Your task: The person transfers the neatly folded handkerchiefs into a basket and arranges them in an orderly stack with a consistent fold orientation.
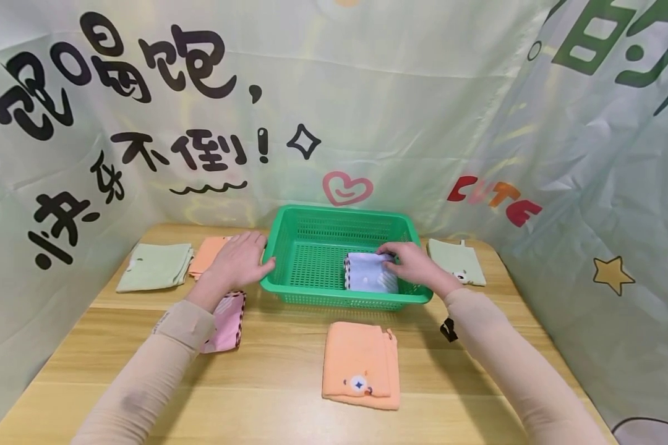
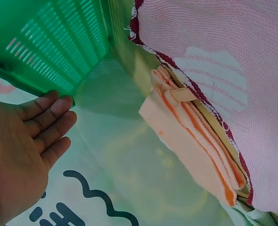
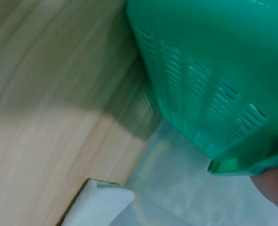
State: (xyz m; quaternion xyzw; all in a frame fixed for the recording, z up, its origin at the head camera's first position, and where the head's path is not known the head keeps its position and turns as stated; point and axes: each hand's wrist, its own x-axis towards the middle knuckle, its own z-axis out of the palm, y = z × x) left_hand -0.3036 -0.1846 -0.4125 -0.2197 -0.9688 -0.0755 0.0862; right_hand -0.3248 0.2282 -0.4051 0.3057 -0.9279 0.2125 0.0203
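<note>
A green plastic basket (image 1: 312,287) stands at the back middle of the table. Inside, at its right end, is a folded lavender towel (image 1: 364,272) with a checked edge. My right hand (image 1: 414,262) reaches over the basket's right rim and pinches this towel by its right side; the right wrist view shows only part of the hand at the rim. On the basket's left side, my left hand (image 1: 239,259) lies with extended fingers right at the rim, palm visible in the left wrist view. Beneath the left wrist is a pink towel (image 1: 228,324) with a dark checked edge, partly hidden.
A folded orange towel (image 1: 359,361) with an animal face lies front and centre on the wooden table (image 1: 273,383). Another orange towel (image 1: 205,254) and a pale green towel (image 1: 156,266) are at the left. A second pale green towel (image 1: 456,259) lies right of the basket. Printed curtains (image 1: 412,123) surround the table.
</note>
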